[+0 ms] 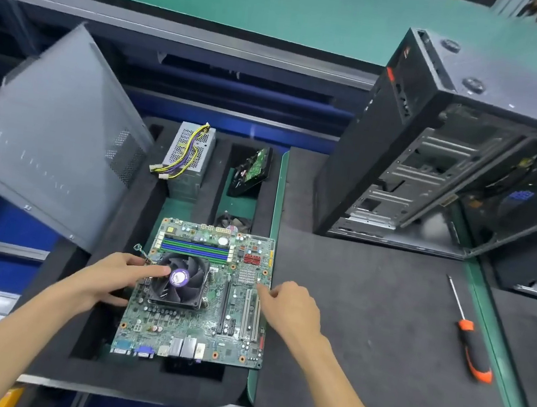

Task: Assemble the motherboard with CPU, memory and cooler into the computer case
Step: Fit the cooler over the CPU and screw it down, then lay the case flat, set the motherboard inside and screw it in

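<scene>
Between the two hands lies the motherboard [202, 294], resting in a cutout of the black foam tray [99, 366]. It already carries its cooler fan [179, 280] and its memory sticks [196, 247] in the blue and green slots, so the CPU, hidden beneath the cooler, is presumably seated too. What remains, as I judge it, is the main step: lifting the board out and fitting it into the case.

To the left, the left hand [118, 277] grips the board's left edge, its thumb laid on top of the fan and its fingers curled at the rim below. On the right, the right hand [290, 304] pinches the board's right edge with curled fingers. Both seem set to lift.

Well off to the right of the right hand and farther away stands the open computer case [456, 160], its bay bare of any board. Right of that hand, nearer, lies an orange-handled screwdriver [468, 342].
</scene>
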`<action>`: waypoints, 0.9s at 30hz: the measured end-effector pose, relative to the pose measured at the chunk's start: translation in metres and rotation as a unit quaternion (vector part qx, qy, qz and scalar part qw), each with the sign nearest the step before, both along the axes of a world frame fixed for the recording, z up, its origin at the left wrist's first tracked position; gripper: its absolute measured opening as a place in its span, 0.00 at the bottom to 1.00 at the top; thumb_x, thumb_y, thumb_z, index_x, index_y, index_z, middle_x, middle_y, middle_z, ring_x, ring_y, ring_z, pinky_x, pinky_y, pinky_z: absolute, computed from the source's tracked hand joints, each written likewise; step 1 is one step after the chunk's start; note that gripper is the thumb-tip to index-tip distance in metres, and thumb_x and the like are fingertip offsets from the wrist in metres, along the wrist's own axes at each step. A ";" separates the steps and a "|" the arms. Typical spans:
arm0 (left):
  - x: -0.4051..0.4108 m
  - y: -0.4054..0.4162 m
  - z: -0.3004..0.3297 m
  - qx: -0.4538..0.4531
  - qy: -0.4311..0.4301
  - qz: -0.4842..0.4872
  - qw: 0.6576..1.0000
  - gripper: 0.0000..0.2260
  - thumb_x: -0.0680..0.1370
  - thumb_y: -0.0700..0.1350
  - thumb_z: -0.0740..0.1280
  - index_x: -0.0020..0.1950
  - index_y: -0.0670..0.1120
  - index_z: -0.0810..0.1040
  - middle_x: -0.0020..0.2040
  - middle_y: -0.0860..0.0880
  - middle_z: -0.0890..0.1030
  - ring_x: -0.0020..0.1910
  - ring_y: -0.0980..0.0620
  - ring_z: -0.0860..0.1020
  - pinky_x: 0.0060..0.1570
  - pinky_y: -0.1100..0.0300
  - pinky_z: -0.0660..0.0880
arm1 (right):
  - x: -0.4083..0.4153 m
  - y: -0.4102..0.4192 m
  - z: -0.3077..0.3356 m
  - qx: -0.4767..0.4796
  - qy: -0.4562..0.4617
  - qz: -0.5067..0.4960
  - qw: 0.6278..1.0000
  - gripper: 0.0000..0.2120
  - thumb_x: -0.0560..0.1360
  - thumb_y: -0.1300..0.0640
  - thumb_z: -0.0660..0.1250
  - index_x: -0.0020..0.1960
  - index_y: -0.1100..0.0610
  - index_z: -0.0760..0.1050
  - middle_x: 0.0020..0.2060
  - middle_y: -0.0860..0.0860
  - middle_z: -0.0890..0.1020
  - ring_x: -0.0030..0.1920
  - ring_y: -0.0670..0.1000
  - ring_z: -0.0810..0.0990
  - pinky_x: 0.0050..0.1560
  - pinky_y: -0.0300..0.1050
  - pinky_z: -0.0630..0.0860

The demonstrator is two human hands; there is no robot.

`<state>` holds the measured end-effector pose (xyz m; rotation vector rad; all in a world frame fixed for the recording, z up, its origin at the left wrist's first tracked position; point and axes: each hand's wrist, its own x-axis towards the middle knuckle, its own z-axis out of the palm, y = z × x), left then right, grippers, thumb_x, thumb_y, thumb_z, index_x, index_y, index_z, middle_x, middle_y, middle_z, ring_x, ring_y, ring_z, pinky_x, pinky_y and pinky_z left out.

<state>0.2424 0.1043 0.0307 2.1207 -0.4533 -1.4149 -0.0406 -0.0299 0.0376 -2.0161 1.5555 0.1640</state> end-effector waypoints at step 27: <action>-0.241 -0.256 0.102 -0.362 -0.241 -0.028 0.900 0.27 0.78 0.51 0.70 0.74 0.53 0.64 0.62 0.62 0.75 0.60 0.60 0.74 0.60 0.62 0.68 | -0.299 -0.219 0.087 -0.247 -0.380 -0.334 0.826 0.29 0.82 0.52 0.65 0.80 0.58 0.61 0.69 0.52 0.75 0.66 0.50 0.76 0.61 0.32 0.67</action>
